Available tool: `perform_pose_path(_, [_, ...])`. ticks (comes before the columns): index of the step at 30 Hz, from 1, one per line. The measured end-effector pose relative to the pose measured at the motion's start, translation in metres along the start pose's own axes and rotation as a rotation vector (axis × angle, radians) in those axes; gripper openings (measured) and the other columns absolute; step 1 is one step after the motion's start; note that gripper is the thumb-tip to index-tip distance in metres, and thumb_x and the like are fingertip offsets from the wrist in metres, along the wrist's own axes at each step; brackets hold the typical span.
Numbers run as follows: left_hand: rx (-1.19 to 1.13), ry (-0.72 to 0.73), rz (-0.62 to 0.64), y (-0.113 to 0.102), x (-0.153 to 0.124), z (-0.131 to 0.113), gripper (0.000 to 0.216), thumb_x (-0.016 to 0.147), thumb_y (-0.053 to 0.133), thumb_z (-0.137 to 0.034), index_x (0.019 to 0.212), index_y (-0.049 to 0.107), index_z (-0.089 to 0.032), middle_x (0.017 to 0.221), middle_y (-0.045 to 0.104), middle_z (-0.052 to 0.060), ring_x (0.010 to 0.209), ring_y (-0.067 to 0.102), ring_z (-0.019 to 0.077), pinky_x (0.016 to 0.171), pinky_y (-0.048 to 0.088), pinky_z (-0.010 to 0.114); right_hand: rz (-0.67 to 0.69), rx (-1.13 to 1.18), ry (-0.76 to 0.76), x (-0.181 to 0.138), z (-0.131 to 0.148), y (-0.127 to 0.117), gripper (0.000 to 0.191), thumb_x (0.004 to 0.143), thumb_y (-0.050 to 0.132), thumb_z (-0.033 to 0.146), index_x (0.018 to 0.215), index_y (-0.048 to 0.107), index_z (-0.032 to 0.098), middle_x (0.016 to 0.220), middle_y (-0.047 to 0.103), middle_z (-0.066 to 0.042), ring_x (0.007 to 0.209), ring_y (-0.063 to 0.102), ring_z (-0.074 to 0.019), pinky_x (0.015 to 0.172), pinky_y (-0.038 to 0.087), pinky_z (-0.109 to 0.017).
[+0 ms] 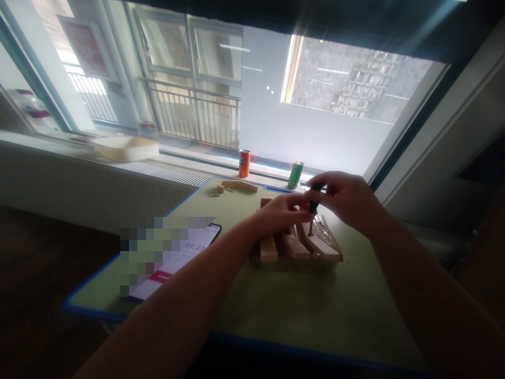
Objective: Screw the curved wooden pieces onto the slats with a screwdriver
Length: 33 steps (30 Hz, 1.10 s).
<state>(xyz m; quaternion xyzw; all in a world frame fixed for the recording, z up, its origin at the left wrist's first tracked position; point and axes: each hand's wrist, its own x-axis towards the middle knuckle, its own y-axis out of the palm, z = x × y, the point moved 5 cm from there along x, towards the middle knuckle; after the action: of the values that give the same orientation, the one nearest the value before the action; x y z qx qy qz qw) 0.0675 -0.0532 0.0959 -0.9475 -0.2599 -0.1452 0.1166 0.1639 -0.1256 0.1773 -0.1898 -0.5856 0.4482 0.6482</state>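
Observation:
A screwdriver (313, 206) with a black handle stands nearly upright, its tip down on an angled wooden piece (324, 248). My right hand (347, 197) is closed around the top of the handle. From the left, my left hand (282, 211) pinches the lower handle between thumb and fingers. More wooden pieces (269, 249) lie side by side under my left hand, which partly hides them. Just right of the screwdriver shaft is a clear plastic pack (324, 227) with shiny bits, too blurred to make out.
A phone (185, 252) showing a timer lies at the table's left. Near the back edge are a curved wooden piece (239, 186) and a small screw (214, 196). An orange can (244, 163) and a green can (295, 175) stand by the window. A pale tray (126, 150) sits on the sill.

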Motion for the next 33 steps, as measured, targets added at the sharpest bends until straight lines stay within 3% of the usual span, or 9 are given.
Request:
perform_pose_path(2, [0.008,0.023,-0.050,-0.003,0.001,0.001,0.037,0.068,0.069,-0.030,0.100,0.060,-0.015,0.089,0.061,0.003,0.069,0.054,0.0086,0.063,0.044,0.025,-0.049,-0.063,-0.053,0.000,0.005,0.002,0.024,0.079,0.056,0.040,0.088,0.068,0.022,0.075,0.066,-0.003,0.066,0.057,-0.0158,0.062,0.044,-0.030])
perform_pose_path(8, [-0.044,0.044,0.003,-0.002,0.004,0.005,0.027,0.076,0.061,-0.029,0.098,0.064,-0.013,0.093,0.064,0.006,0.089,0.057,0.0141,0.084,0.043,0.033,0.030,-0.029,-0.182,0.001,0.004,0.006,0.035,0.088,0.042,0.031,0.116,0.059,0.021,0.104,0.066,-0.007,0.092,0.059,-0.0199,0.079,0.045,-0.034])
perform_pose_path(11, [-0.033,0.035,0.044,0.001,0.002,0.002,0.028,0.075,0.061,-0.029,0.098,0.063,-0.013,0.093,0.064,0.006,0.089,0.057,0.0145,0.083,0.044,0.033,0.033,-0.061,-0.118,0.002,-0.003,0.003,0.031,0.085,0.048,0.035,0.109,0.063,0.023,0.097,0.067,-0.005,0.083,0.061,-0.0187,0.072,0.046,-0.032])
perform_pose_path(15, [0.086,0.063,-0.030,-0.001,0.001,0.000,0.033,0.069,0.067,-0.032,0.096,0.062,-0.013,0.085,0.063,0.005,0.075,0.056,0.0120,0.069,0.045,0.028,-0.034,-0.166,-0.104,0.001,-0.001,0.002,0.031,0.077,0.058,0.042,0.097,0.067,0.020,0.083,0.067,-0.005,0.076,0.059,-0.0197,0.068,0.045,-0.033])
perform_pose_path(21, [0.072,0.082,0.041,0.004,0.002,0.003,0.028,0.081,0.054,-0.029,0.101,0.062,-0.012,0.093,0.064,0.007,0.091,0.057,0.0152,0.083,0.043,0.031,0.043,-0.033,-0.128,0.002,-0.007,0.003,0.032,0.086,0.045,0.033,0.111,0.062,0.021,0.104,0.066,-0.006,0.086,0.060,-0.0188,0.073,0.045,-0.032])
perform_pose_path(26, [0.185,0.099,0.008,0.004,0.001,-0.001,0.034,0.073,0.064,-0.033,0.101,0.058,-0.015,0.089,0.060,0.003,0.076,0.054,0.0119,0.067,0.044,0.026,0.039,-0.080,-0.043,0.003,-0.010,-0.002,0.026,0.078,0.056,0.040,0.090,0.066,0.020,0.076,0.066,-0.003,0.063,0.056,-0.0151,0.057,0.041,-0.029])
perform_pose_path(28, [0.190,0.103,0.005,0.003,0.000,-0.002,0.027,0.075,0.062,-0.030,0.097,0.057,-0.014,0.083,0.057,0.002,0.071,0.051,0.0096,0.062,0.043,0.023,0.029,-0.114,-0.047,0.002,-0.003,-0.002,0.024,0.076,0.058,0.041,0.082,0.065,0.019,0.069,0.063,-0.003,0.059,0.053,-0.0139,0.054,0.039,-0.028])
perform_pose_path(33, [0.285,0.105,0.085,0.007,0.000,-0.005,0.018,0.083,0.050,-0.028,0.090,0.060,-0.014,0.079,0.057,0.002,0.070,0.049,0.0091,0.065,0.041,0.024,0.098,0.000,-0.087,0.000,0.002,-0.002,0.029,0.079,0.056,0.035,0.102,0.064,0.021,0.085,0.066,-0.004,0.069,0.057,-0.0146,0.062,0.044,-0.029])
